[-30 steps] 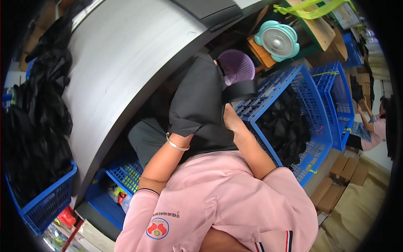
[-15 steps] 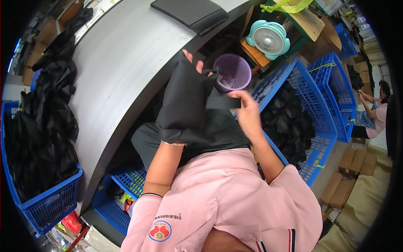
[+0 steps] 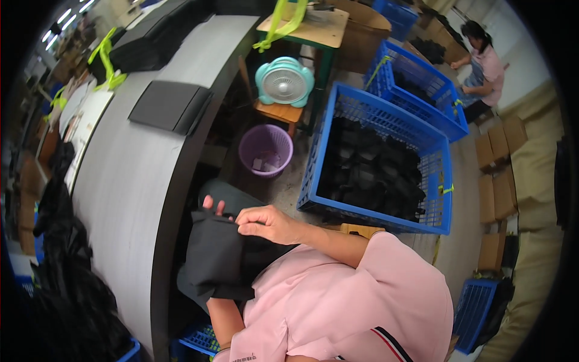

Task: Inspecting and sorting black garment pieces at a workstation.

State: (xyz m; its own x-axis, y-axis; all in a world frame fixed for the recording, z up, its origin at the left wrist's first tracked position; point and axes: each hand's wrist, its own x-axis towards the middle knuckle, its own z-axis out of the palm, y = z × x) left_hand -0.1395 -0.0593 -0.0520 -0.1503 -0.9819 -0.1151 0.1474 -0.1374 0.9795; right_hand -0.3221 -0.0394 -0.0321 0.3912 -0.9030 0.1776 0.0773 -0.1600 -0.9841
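A black fabric sleeve [image 3: 214,256] covers my left hand [image 3: 208,202] and part of its forearm. Only the fingertips stick out past the far end, stretched and slightly apart; the rest of that hand is hidden inside the cloth. My right hand [image 3: 269,223] is closed in a pinch on the sleeve's upper edge, right beside those fingertips. Both hands are over my lap, close to the table's side.
A grey table [image 3: 120,181] runs along my left, with flat black pieces [image 3: 166,107] on it. Ahead stand a purple basket [image 3: 265,151] and a teal fan [image 3: 284,82]. A blue crate [image 3: 386,224] of black pieces is at right; a co-worker [image 3: 485,72] sits beyond.
My view has turned, so the crates and fan appear further left. My right hand, earlier apart with a blurred dark strip, is now at the sleeve's upper edge, pinching it.
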